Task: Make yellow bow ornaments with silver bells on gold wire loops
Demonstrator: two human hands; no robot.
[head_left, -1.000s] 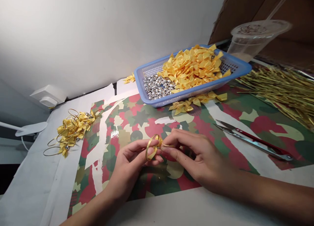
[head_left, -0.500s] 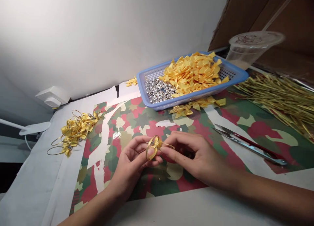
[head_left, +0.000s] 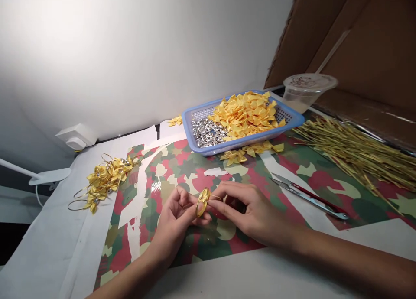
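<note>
A small yellow ribbon bow (head_left: 204, 198) with a gold wire loop is held up between both hands over the camouflage-patterned sheet (head_left: 182, 251). My left hand (head_left: 175, 225) is closed on it, the thumb pressed against its lower left side and the index finger curled back. From the right, my right hand (head_left: 250, 210) pinches the gold tie (head_left: 216, 197) close to the bow, between thumb and index finger. Off to the left lies a pile of similar yellow bows with gold loops and silver beads (head_left: 108, 177).
A blue basket (head_left: 247, 141) at the back holds loose yellow bows (head_left: 248, 115) and silver beads (head_left: 208, 133). Thread snips (head_left: 310, 197) lie right of my right hand. Farther right are gold strands (head_left: 357, 154), a lidded plastic cup (head_left: 300, 95) and cardboard (head_left: 367, 52).
The camera view has shifted, so the basket, cup and snips appear lower and farther left. The held bow is turned more edge-on. My left index finger has curled back from it.
</note>
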